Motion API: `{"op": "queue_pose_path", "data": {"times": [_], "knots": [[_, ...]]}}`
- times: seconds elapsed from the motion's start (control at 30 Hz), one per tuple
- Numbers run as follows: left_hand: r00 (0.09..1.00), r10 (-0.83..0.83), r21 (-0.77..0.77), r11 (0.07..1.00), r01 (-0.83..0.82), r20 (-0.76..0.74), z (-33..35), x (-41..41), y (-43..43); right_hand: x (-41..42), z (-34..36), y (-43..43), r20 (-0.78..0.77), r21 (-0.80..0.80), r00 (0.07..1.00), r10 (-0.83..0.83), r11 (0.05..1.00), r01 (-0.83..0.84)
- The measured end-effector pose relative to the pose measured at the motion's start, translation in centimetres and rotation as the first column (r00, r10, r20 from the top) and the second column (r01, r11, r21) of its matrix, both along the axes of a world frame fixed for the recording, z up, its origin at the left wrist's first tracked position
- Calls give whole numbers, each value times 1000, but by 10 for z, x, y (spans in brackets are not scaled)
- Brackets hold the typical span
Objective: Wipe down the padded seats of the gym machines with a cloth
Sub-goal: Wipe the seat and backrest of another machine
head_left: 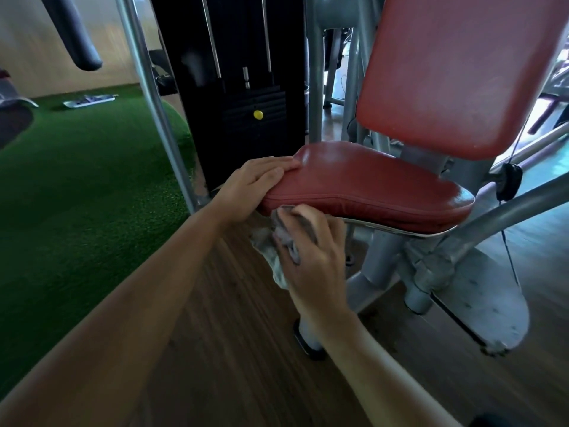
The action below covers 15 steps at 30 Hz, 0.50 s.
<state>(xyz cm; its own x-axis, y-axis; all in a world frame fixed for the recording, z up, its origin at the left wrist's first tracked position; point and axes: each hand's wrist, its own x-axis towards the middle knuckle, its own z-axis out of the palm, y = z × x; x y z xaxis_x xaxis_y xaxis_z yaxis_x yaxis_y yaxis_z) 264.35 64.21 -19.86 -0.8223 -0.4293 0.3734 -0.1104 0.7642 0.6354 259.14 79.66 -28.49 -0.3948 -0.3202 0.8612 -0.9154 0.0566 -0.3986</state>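
Observation:
A red padded seat (pixel 369 183) of a grey gym machine sits in the middle of the view, with a red padded backrest (pixel 455 69) rising behind it at the upper right. My left hand (pixel 252 186) grips the seat's left end, fingers flat on top and thumb below the edge. My right hand (pixel 311 251) holds a bunched grey cloth (pixel 283 238) against the seat's front side edge near its left end. Part of the cloth hangs down below my fingers.
A black weight stack (pixel 243 97) with a yellow pin (pixel 258 114) stands behind the seat. Grey frame tubes (pixel 154 100) and the machine's base (pixel 480 291) surround it. Green turf (pixel 80 186) lies to the left, wood floor (pixel 240 334) below.

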Motion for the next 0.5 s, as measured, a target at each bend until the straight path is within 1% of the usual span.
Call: {"op": "queue_pose_path", "data": {"times": [0.03,0.07,0.13,0.2,0.27,0.33,0.4,0.43,0.5], "knots": [[1000,0,-2,1000,0,3,1,0,0,-8,0,3,-10,1,1000,-8,1000,8],[1000,3,-1,1000,-3,0,1,1,0,-14,1,5,19,-11,999,-26,1000,26],[1000,10,2,1000,-10,-18,1,2,1,-17,4,8,125,-46,989,-72,996,79],[999,19,2,1000,-19,-26,1,3,2,-8,5,5,174,-66,980,-98,992,111],[999,33,3,999,-33,-18,1,2,2,-3,4,1,140,-57,988,-65,996,74],[999,38,14,999,-37,-24,-1,1,0,-10,3,3,75,-19,997,-20,1000,21],[999,32,29,999,-32,-20,-2,1,-1,-22,0,9,38,10,999,-30,1000,29],[1000,30,33,999,-30,-9,-2,1,-2,-26,-1,12,54,4,997,-59,998,59],[999,36,19,999,-36,9,-1,1,-2,-25,-2,15,150,-46,982,-118,991,126]]}}
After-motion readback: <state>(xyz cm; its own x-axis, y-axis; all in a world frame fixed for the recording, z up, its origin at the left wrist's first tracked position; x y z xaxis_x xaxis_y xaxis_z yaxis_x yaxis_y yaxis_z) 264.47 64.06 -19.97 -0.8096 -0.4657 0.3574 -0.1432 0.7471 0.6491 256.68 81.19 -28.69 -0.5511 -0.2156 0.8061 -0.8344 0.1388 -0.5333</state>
